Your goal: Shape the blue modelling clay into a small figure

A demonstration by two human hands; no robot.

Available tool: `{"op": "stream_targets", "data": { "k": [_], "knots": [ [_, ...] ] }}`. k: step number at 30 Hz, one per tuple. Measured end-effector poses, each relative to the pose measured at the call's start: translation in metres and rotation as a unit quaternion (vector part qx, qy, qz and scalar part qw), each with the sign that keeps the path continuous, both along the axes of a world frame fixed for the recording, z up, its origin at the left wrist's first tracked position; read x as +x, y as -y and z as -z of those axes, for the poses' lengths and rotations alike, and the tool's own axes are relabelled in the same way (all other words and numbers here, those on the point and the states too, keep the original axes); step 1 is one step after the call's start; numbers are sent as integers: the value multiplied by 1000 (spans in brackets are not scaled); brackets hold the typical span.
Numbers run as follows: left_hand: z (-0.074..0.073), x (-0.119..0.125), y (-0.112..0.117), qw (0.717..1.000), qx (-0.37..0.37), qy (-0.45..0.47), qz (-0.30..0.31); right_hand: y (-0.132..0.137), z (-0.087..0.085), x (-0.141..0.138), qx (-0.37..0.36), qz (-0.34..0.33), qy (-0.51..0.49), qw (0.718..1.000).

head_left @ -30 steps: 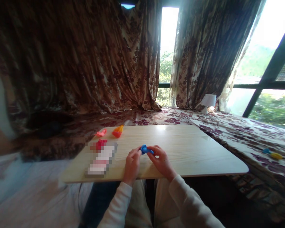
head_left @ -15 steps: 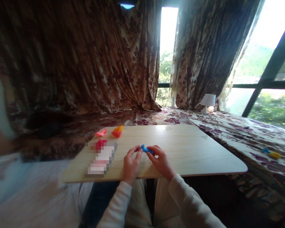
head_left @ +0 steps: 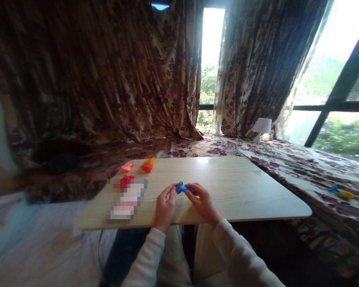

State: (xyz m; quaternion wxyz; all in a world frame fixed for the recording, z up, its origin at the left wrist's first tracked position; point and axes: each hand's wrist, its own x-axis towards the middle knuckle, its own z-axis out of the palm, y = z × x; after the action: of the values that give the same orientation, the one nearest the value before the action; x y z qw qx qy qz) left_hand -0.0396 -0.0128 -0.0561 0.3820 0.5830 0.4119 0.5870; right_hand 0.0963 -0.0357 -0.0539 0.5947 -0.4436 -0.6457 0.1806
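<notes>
Over the middle of the table [head_left: 215, 175] I hold a small blue piece [head_left: 180, 187] with a round, flared end and a narrower stem; its exact kind I cannot make out. My right hand [head_left: 202, 200] pinches the stem between thumb and fingers. The fingertips of my left hand [head_left: 165, 204] are closed at the rim of the flared end, on its left side. Part of the stem is hidden behind the right fingers.
At the table's left lie a pink piece [head_left: 127, 166], an orange-and-red piece [head_left: 148, 165], a dark pink piece [head_left: 127, 181] and a blurred-out flat item [head_left: 127, 203]. Blue and yellow pieces [head_left: 346, 195] lie on the flowered cover at right. A white lamp [head_left: 262, 126] stands behind.
The blue piece has turned so that its flared round end shows more fully. My left fingers have shifted slightly left to its rim; the right hand stays nearly in place.
</notes>
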Motion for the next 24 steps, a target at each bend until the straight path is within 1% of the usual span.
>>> {"op": "stream_targets", "data": {
  "k": [3, 7, 14, 19, 24],
  "knots": [
    [0, 0, 0, 1000, 4, -2, 0, -1, 1, 0, -1, -5, -12, 1000],
    [-2, 0, 1, 1000, 13, -6, 2, -3, 3, 0, 20, -14, -21, 999],
    [-4, 0, 3, 1000, 10, -5, 0, -2, 2, 0, 12, 14, -12, 1000],
    [-4, -1, 2, 1000, 3, -16, 2, -2, 0, 1, 13, -12, -18, 1000],
    [-2, 0, 1, 999, 18, -23, 16, -4, 1, 1, 4, -9, -31, 999]
  ]
}}
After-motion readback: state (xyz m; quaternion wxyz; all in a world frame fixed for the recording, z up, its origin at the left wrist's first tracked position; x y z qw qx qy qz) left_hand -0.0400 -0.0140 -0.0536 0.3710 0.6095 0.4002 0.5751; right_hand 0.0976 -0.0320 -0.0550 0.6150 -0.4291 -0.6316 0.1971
